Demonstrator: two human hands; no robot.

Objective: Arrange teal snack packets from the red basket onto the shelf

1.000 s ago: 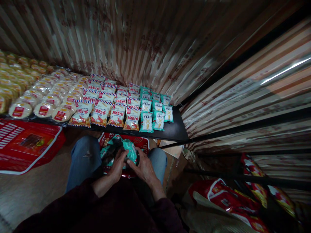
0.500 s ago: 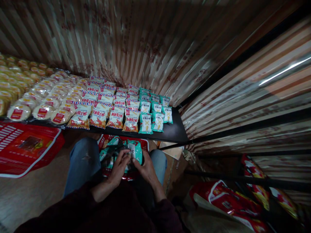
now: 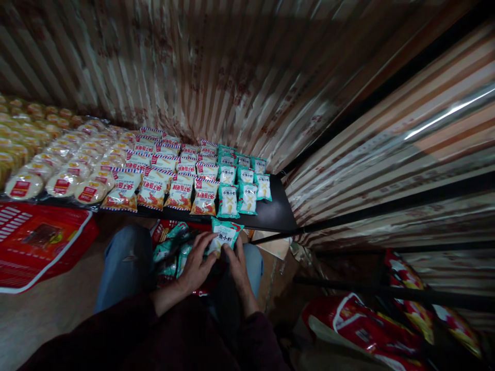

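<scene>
Between my two hands I hold a teal and white snack bag [image 3: 225, 234], tilted, just in front of the black shelf's front edge. My left hand [image 3: 198, 263] grips its left side and my right hand [image 3: 236, 257] its right side, thumb on the front. Below them, a red basket [image 3: 158, 234] between my knees holds several more teal snack bags [image 3: 170, 250], partly hidden by my left hand and forearm. On the black shelf [image 3: 276, 208], similar teal bags [image 3: 228, 198] stand in rows at the right end, beside rows of white, red and orange snack bags [image 3: 153, 190].
Round wrapped crackers [image 3: 62, 183] and yellow packs [image 3: 11, 144] fill the shelf's left part. A red basket [image 3: 77, 247] holding an orange package stands at the left. Large red bags [image 3: 359, 322] lie at lower right by black frame bars [image 3: 386, 288]. Striped sheeting [image 3: 216, 62] hangs behind.
Both hands have lifted the teal snack bag up and forward, from over the basket towards the shelf edge. Its printed front now shows more fully. The view has shifted slightly.
</scene>
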